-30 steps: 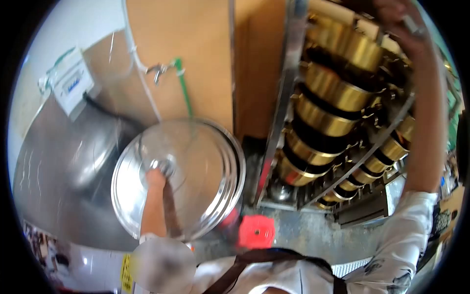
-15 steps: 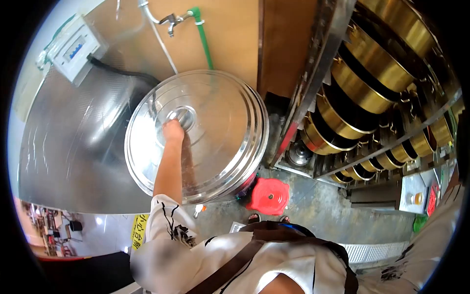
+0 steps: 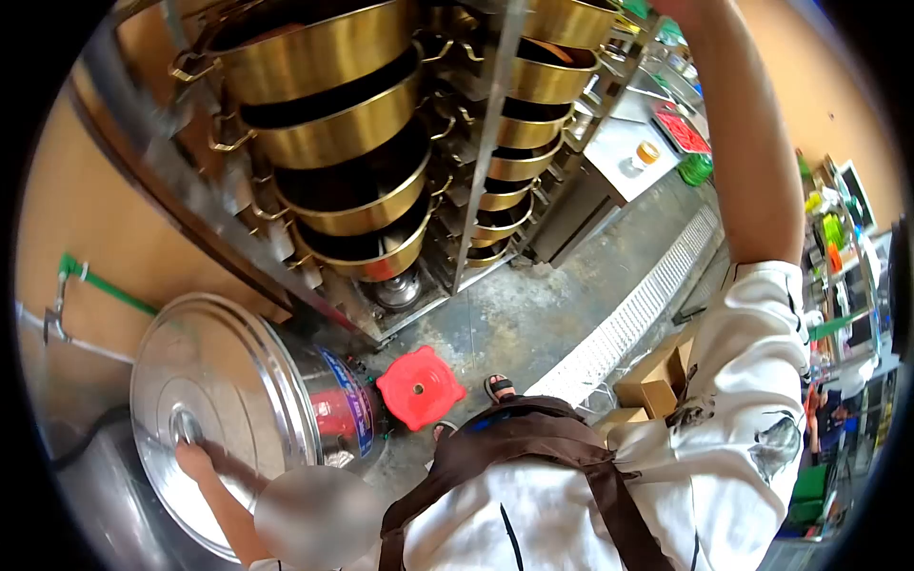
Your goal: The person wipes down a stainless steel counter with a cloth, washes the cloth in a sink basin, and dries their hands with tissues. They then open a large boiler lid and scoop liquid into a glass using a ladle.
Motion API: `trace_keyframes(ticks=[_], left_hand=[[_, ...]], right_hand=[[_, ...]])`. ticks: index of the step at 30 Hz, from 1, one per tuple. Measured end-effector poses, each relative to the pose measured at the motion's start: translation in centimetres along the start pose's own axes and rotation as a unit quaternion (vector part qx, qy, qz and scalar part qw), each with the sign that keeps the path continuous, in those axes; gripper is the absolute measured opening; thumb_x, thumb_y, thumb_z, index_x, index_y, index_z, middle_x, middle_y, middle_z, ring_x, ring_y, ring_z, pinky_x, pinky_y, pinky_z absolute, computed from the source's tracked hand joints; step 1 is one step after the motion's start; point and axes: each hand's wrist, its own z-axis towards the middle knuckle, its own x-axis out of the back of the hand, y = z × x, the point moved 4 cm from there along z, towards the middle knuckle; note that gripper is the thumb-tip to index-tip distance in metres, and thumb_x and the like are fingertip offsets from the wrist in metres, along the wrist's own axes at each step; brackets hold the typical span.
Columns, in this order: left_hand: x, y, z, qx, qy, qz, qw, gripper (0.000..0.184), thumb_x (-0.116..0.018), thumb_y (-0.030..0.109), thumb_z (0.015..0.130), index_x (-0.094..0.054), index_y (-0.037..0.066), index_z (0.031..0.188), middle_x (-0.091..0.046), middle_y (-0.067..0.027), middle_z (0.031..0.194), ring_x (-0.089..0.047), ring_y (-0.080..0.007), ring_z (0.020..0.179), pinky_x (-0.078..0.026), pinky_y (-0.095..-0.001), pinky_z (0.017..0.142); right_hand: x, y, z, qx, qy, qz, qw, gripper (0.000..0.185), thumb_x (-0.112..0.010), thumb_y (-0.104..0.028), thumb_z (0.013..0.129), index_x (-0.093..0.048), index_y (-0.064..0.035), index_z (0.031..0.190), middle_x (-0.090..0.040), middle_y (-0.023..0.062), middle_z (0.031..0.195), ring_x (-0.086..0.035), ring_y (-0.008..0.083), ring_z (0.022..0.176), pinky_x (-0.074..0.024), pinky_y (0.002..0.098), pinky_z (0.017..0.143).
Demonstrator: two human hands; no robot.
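Note:
My left hand is closed on the knob in the middle of a wide, round metal lid. The lid sits on a large steel barrel with a blue and red label, at the lower left of the head view. At the upper right my right arm stretches forward. Only the base of my right hand shows at the top edge, so its fingers are out of view. It is nearest to the far end of a rack holding golden pots.
Beside the barrel stands a red plastic stool. The metal rack rises ahead. Farther right are a counter with a jar and a red tray, a floor grate and cardboard boxes.
The view has swung right, so the barrel now lies at the lower left and the pot rack fills the upper middle. My right arm is now raised forward; my left hand stays on the lid's knob.

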Motion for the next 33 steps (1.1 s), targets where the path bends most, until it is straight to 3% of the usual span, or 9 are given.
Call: trace_keyframes(ticks=[4,5,7,8,11,13,15,23,33], left_hand=[[-0.1,0.5,-0.5,0.037,0.04,0.004,0.999,0.037,-0.056,0.022,0.079,-0.056,-0.005,0.104,-0.057,-0.0255,0.101,-0.055,-0.0401,0.093,-0.044,-0.0443,0.08],[0.8,1.8,-1.5,0.018,0.087,0.033,0.996,0.041,-0.057,0.029,0.078,-0.057,-0.006,0.101,-0.059,-0.0262,0.098,-0.055,-0.0409,0.092,-0.044,-0.0455,0.08],[3.6,5.9,-4.0,0.018,0.187,0.081,0.979,0.047,-0.059,0.031,0.078,-0.054,-0.005,0.107,-0.054,-0.026,0.109,-0.052,-0.0409,0.099,-0.041,-0.0456,0.087],[4.0,6.5,-5.2,0.009,0.235,0.069,0.969,0.048,-0.058,0.031,0.079,-0.053,-0.005,0.11,-0.051,-0.0258,0.114,-0.05,-0.0406,0.103,-0.038,-0.0458,0.09],[7.6,16.1,-11.2,-0.115,0.403,-0.019,0.908,0.045,-0.053,0.027,0.083,-0.05,-0.005,0.114,-0.046,-0.0254,0.121,-0.045,-0.0397,0.11,-0.034,-0.0452,0.096],[7.0,23.3,-15.2,-0.165,0.365,-0.242,0.884,0.04,-0.05,0.021,0.085,-0.05,-0.005,0.115,-0.044,-0.0249,0.123,-0.041,-0.0389,0.115,-0.031,-0.043,0.098],[6.0,31.9,-19.9,-0.189,0.246,-0.14,0.94,0.036,-0.048,0.016,0.084,-0.05,-0.006,0.114,-0.043,-0.0231,0.125,-0.039,-0.0375,0.117,-0.028,-0.0415,0.1],[3.6,63.7,-30.9,-0.329,-0.096,-0.331,0.879,0.028,-0.054,-0.002,0.071,-0.055,-0.001,0.099,-0.043,-0.0181,0.124,-0.039,-0.0346,0.117,-0.03,-0.0396,0.099],[-1.1,76.6,-34.6,-0.36,-0.253,-0.333,0.834,0.027,-0.058,0.002,0.073,-0.059,0.002,0.1,-0.049,-0.0167,0.12,-0.046,-0.0336,0.111,-0.038,-0.0367,0.093]], right_hand=[[9.1,6.8,-4.5,-0.159,0.073,-0.032,0.984,0.046,-0.046,-0.048,0.087,-0.048,-0.0083,0.11,-0.058,0.0024,0.073,-0.052,0.0115,0.061,-0.043,0.0258,0.056],[11.5,8.4,-5.9,-0.094,0.144,-0.074,0.982,0.046,-0.05,-0.049,0.085,-0.049,-0.0104,0.109,-0.058,0.0024,0.074,-0.056,0.0145,0.064,-0.046,0.0276,0.057],[19.0,13.8,-9.3,-0.051,0.172,-0.163,0.97,0.056,-0.058,-0.034,0.084,-0.041,0.0019,0.124,-0.058,0.0134,0.096,-0.058,0.0148,0.08,-0.0474,0.0235,0.069],[22.4,16.5,-11.3,-0.127,0.236,-0.231,0.935,0.071,-0.062,-0.043,0.079,-0.035,-0.002,0.131,-0.056,0.0139,0.11,-0.053,0.0171,0.1,-0.044,0.0302,0.084],[31.3,23.2,-17.2,-0.215,0.276,-0.403,0.846,0.096,-0.071,-0.05,0.064,-0.03,0.0034,0.132,-0.047,0.0245,0.12,-0.047,0.0304,0.113,-0.0382,0.0372,0.095],[37.7,29.0,-20.9,-0.233,0.295,-0.469,0.799,0.103,-0.074,-0.051,0.059,-0.027,0.0021,0.134,-0.036,0.0268,0.129,-0.037,0.0335,0.122,-0.0318,0.0386,0.1],[43.0,36.0,-24.4,-0.265,0.288,-0.498,0.774,0.108,-0.074,-0.052,0.058,-0.02,-0.0022,0.137,-0.032,0.0257,0.131,-0.034,0.0354,0.122,-0.0314,0.0397,0.1],[47.6,46.1,-26.5,-0.377,0.241,-0.493,0.746,0.112,-0.078,-0.044,0.054,-0.013,-0.0109,0.139,-0.022,0.0265,0.137,-0.025,0.0394,0.127,-0.03,0.0486,0.098],[52.8,52.6,-23.5,-0.373,0.217,-0.526,0.733,0.112,-0.079,-0.043,0.053,-0.015,-0.0103,0.139,-0.025,0.0299,0.134,-0.028,0.0391,0.125,-0.0318,0.0481,0.095]])
